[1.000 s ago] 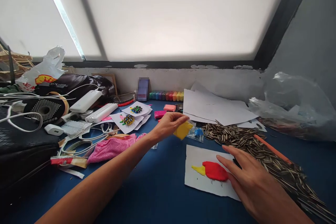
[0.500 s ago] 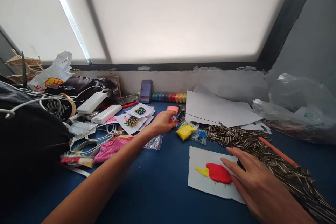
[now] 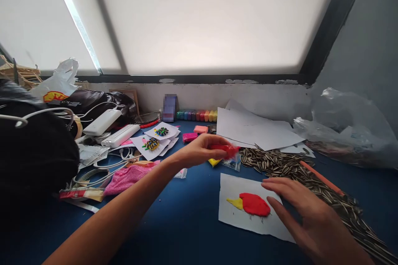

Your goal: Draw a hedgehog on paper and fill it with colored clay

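Observation:
My left hand holds a red packet of modelling clay above the blue table, its fingers closed round one end. Under it, a yellow clay packet is partly hidden. At the right edge of a white paper hovers my right hand, with thumb and fingers apart and nothing in them. Pressed flat on that paper is a red clay shape with a yellow clay point at its left. Short pencil strokes show below the red shape.
Striped sunflower seeds spread at the right, with an orange stick on them. White sheets lie behind. Coloured clay packs line the wall. Cables, white power banks and a pink cloth crowd the left.
My left hand has picked up the red packet and brought it right and nearer, uncovering a pink packet. My right hand has drawn slightly away from the red shape.

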The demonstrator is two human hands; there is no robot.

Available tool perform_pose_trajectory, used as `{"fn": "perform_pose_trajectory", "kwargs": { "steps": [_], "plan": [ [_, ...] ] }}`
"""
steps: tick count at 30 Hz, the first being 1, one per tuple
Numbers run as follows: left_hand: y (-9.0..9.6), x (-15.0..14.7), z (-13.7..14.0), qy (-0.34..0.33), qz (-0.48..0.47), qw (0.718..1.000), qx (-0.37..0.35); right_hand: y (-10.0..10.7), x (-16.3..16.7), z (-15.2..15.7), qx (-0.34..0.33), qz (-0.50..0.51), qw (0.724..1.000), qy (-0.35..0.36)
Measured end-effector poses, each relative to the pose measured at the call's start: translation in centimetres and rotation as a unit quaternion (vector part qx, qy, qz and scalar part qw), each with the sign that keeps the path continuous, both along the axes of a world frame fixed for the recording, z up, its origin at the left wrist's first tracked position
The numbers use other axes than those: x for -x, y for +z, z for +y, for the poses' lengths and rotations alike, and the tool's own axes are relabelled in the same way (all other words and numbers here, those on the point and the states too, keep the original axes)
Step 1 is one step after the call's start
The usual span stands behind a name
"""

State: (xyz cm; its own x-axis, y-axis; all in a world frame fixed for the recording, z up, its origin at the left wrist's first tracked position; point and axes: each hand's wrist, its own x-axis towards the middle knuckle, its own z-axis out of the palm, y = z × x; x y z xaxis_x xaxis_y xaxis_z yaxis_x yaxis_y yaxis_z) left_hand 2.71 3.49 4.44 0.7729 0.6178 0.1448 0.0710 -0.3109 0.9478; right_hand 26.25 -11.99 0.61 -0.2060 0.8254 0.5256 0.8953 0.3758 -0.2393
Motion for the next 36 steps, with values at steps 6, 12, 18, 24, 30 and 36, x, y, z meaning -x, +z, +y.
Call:
{"fn": "perform_pose_trajectory", "kwargs": {
  "steps": [6, 12, 18, 24, 30, 36],
  "plan": [
    [0.1, -1.8, -3.0, -0.137, -0.046, 0.979, 0.141, 2.8, 1.2, -0.4, 0.131, 0.245, 0.959, -0.053],
    [-0.2, -2.8, -4.3, -0.119, -0.013, 0.977, 0.176, 2.9, 2.0, -0.7, 0.111, 0.269, 0.957, 0.003],
    [-0.3, -3.2, -5.0, -0.124, -0.019, 0.968, 0.218, 2.3, 1.9, -1.2, 0.11, 0.278, 0.954, -0.003],
    [-1.0, -3.8, -5.6, -0.132, -0.045, 0.963, 0.232, 2.0, 1.9, -1.1, 0.089, 0.26, 0.961, -0.004],
    [-0.9, -4.5, -6.4, -0.05, -0.028, 0.98, 0.191, 2.5, 2.1, -1.2, 0.152, 0.252, 0.956, -0.002],
    [-0.6, -4.5, -7.3, -0.004, -0.038, 0.986, 0.165, 3.1, 2.8, -1.6, 0.245, 0.231, 0.941, 0.012]
  ]
}}
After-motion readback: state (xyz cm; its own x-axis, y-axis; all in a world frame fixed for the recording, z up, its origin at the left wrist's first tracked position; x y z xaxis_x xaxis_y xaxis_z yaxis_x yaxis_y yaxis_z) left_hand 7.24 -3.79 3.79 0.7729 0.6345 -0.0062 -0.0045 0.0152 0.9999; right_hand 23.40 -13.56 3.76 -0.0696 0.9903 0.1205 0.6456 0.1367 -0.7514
